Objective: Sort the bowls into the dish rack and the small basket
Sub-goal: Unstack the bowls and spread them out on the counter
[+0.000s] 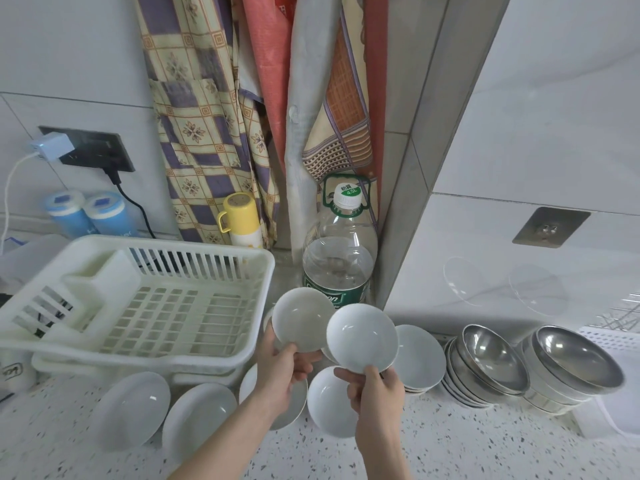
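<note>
My left hand point(284, 372) grips a white bowl point(302, 318) by its lower rim, tilted up above the counter. Beside it my right hand point(375, 389) pinches a second white bowl point(362, 337) the same way. The white dish rack point(138, 306) stands at the left with nothing in it. Several more white bowls lie on the counter: one point(133, 408) and another point(199, 419) in front of the rack, one point(330, 401) under my hands, a stack point(420, 358) to the right. Two stacks of steel bowls point(488, 365) point(571, 362) lean further right. A white basket's corner point(609, 341) shows at the far right.
A large water bottle point(339, 251) stands behind the held bowls against a tiled pillar point(408, 188). A yellow flask point(242, 220) and two blue canisters point(86, 213) line the back wall. A charger and cable point(52, 147) hang from the socket at the left.
</note>
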